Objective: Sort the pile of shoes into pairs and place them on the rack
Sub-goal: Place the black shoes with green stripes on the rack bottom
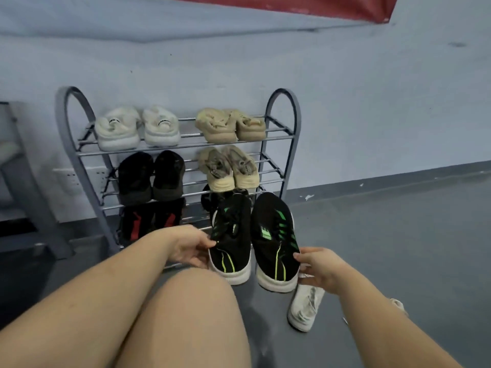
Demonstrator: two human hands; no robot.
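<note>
I hold two black sneakers with green stripes and white soles in front of the grey metal rack (281,107). My left hand (190,247) grips the heel side of the left sneaker (231,243). My right hand (317,266) grips the heel side of the right sneaker (273,240). Both point toes-first at the rack's lower right. The rack's top shelf carries white shoes (136,128) and beige shoes (229,124). The middle shelf carries black shoes (151,177) and tan sneakers (228,167). Black-and-red shoes (147,221) sit on the lowest shelf at left.
A white sneaker (305,306) lies on the grey floor under my right wrist, with part of another pale shoe (397,305) behind my forearm. My bare knee (191,309) fills the lower middle. A grey frame (34,187) stands left of the rack. A wall socket (71,176) sits behind the rack.
</note>
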